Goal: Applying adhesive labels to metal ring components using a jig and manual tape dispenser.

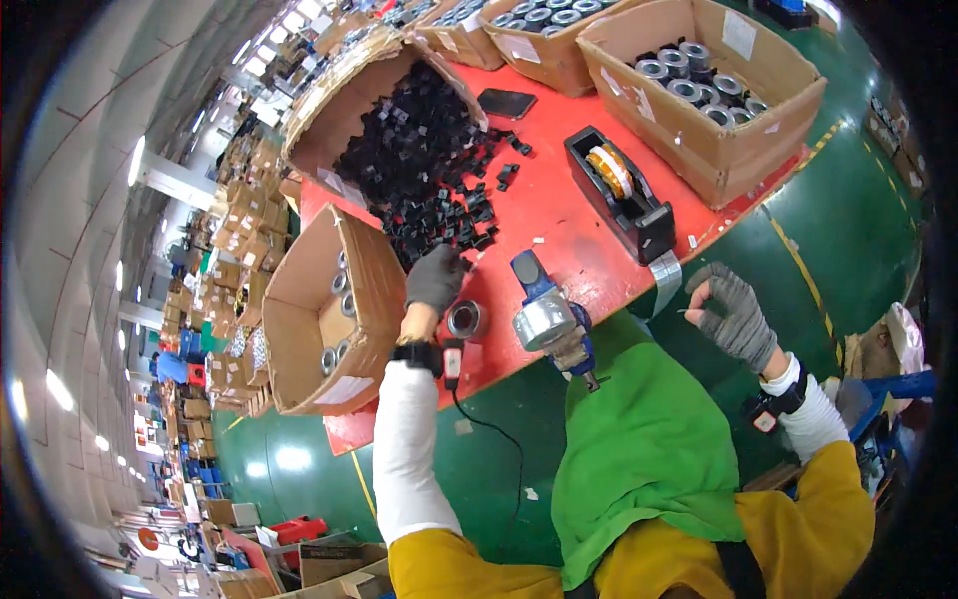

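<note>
My left hand (436, 278), in a dark grey glove, is at the near edge of a heap of small black plastic clips (404, 130). Its fingers are closed at the tips around what looks like one black clip, partly hidden. Just below it a silver metal cylinder (466, 319) with a round bore stands on the red table (549, 215). My right hand (736, 317), in a lighter grey glove, hovers past the table's right edge. Its thumb and fingers are pinched, with a thin pale tip showing between them. Between the hands is a blue and silver power driver (551, 317) at the table edge.
A black tape dispenser (624, 195) with a tape strip hanging over the edge stands right of centre. Cardboard boxes (709, 140) of silver cylinders line the back right; another box (329, 309) is at the left. A black phone (507, 103) lies behind. A cable (504, 434) hangs below my left wrist.
</note>
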A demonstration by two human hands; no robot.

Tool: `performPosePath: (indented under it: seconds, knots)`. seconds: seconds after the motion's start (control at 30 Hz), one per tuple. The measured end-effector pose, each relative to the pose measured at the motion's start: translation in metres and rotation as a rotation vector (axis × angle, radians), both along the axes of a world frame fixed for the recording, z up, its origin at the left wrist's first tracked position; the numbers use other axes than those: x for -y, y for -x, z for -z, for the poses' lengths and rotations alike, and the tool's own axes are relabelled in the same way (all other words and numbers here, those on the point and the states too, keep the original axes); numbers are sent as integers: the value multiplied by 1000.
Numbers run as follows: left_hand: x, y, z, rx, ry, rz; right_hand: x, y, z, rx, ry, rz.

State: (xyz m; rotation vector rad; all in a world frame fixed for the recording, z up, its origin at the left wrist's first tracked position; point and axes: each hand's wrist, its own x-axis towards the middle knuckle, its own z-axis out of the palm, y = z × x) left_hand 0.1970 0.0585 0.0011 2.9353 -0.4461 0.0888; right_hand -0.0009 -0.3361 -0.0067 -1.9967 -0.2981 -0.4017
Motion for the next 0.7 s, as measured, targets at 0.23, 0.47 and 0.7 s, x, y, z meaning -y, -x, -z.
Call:
performPosePath:
  seconds: [0.23, 0.47, 0.7]
  knots:
    - [21, 86, -91, -687, 1241, -54, -56, -43, -45, 28, -286, -444]
    - [46, 144, -95, -433, 838, 352, -119, -32, -89, 11, -328, -664]
    - [62, 165, -94, -32, 511, 666, -119, -13, -88, 92, -230, -587]
